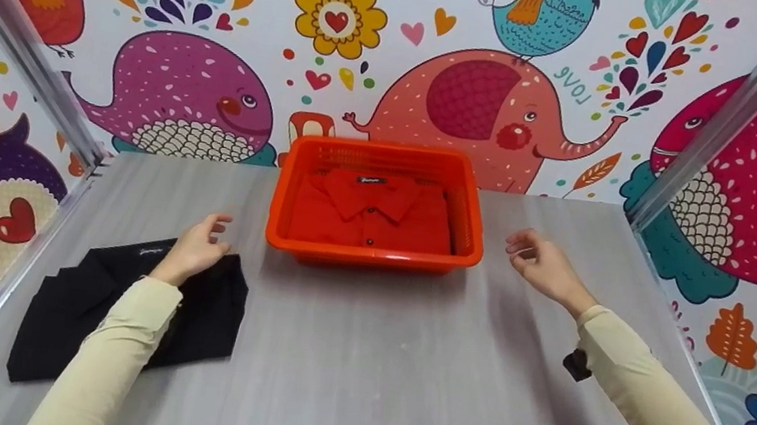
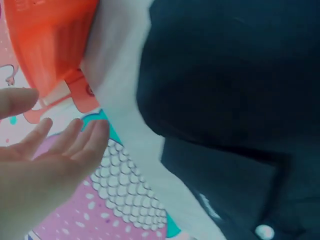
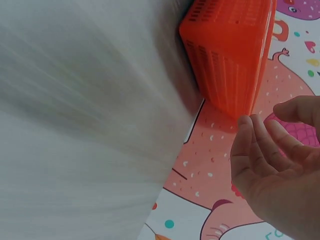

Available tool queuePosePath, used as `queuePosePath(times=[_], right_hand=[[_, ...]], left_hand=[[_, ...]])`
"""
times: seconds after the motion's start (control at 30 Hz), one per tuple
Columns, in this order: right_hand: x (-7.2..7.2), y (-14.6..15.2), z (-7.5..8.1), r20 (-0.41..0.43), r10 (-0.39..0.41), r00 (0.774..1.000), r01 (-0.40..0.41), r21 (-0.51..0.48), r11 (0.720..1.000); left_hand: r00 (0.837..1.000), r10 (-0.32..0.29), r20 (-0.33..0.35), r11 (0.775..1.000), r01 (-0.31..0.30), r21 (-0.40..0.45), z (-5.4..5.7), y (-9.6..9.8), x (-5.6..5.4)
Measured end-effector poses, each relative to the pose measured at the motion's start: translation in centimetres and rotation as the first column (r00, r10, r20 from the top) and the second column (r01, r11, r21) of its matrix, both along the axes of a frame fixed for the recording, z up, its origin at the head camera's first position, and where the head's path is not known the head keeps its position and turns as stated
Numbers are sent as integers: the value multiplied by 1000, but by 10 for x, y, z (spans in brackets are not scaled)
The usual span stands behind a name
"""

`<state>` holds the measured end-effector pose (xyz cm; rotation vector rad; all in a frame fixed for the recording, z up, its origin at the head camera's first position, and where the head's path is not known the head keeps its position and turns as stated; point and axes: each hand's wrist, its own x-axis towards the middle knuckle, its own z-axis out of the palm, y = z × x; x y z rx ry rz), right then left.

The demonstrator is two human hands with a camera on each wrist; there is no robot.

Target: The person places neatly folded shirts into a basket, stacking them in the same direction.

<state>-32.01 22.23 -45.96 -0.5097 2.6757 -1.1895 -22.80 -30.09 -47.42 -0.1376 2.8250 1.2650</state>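
Note:
An orange plastic basket [image 1: 372,254] stands at the back middle of the table, with a folded red shirt [image 1: 385,221] inside, collar and buttons facing up. At the left lies a folded black shirt [image 1: 66,315], its collar toward the back. Above this black shirt is my left hand [image 1: 194,252], fingers relaxed and holding nothing; the left wrist view shows the hand [image 2: 60,155] apart from the black cloth [image 2: 225,90]. My right hand [image 1: 543,265] hovers to the right of the basket, loosely bent and holding nothing. In the right wrist view its fingertips [image 3: 245,121] overlap the basket's corner.
The grey table [image 1: 350,390] reaches back to a wall [image 1: 243,9] printed with cartoon animals. Metal posts [image 1: 735,117] stand at the back corners, with printed side walls beyond them. A small black device [image 1: 577,366] is worn at my right wrist.

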Motion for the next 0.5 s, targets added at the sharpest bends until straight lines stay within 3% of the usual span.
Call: queuePosePath(times=[0.2,0.37,0.5], right_hand=[[9,-6,-10,-31,47,998,-48,-9,999],[16,-9,-17,-91,105,990,-106,-5,994],[21,-8,-24,-97,131,987,-131,11,991]], left_hand=[[994,87,72,996,-86,-22,-11,-26,21],[968,207,142,978,-204,-34,-15,-57,40],[953,271,138,963,-268,-40,-14,-84,53]])
